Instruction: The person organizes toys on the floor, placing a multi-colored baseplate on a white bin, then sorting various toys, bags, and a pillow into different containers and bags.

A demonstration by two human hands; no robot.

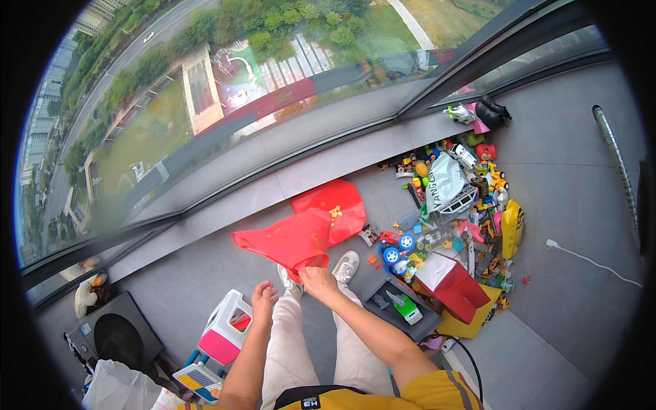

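Note:
A red fabric bag [287,238] hangs spread out in front of me, its near edge bunched in the fingers of my right hand [319,283]. My left hand [264,297] is to the left of the bag, apart from it, with fingers slightly curled and nothing seen in them. Behind the held bag, a second red bag [348,205] with a gold print lies flat on the grey tile floor near the window ledge. My white shoes [347,265] stand just beneath the held bag.
A heap of toys [451,225] spreads at right, with a white plastic bag [445,182] on it. Nearer are a red box [453,287] and a dark grey bin [402,310]. A white and pink stool [225,328] stands left. A white cable [594,262] lies far right.

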